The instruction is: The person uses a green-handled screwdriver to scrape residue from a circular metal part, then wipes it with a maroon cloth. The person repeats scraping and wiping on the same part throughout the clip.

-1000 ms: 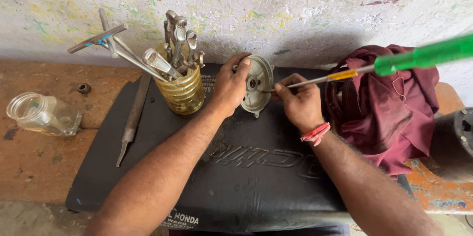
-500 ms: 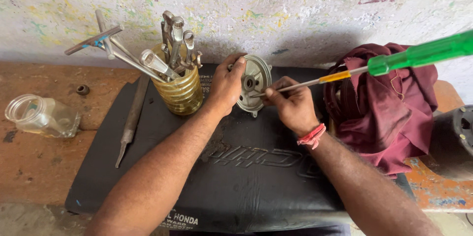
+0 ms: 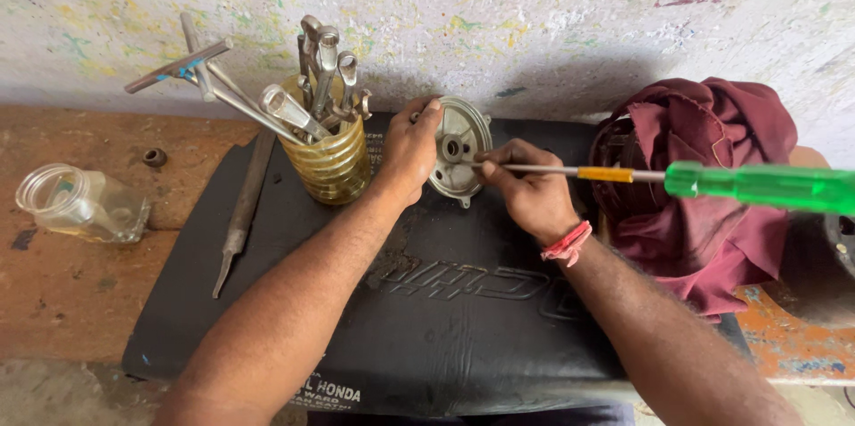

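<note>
Left hand [image 3: 408,152] grips round metal cover [image 3: 458,152] upright on black mat [image 3: 445,319]; right hand [image 3: 527,194] fingers clenched around screwdriver [image 3: 712,180] shaft.

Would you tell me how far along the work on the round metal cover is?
Done: round metal cover stands upright on the black mat, steadied by the left hand. In hand: right hand aims the green-handled screwdriver at its centre. Left: cannot tell.

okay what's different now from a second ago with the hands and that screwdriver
Little changed. The right hand kept its grip on the screwdriver shaft, whose green handle dipped from tilted-up to nearly level. The left hand still steadies the round metal cover. Tool jar, file and maroon cloth stayed put.
</note>
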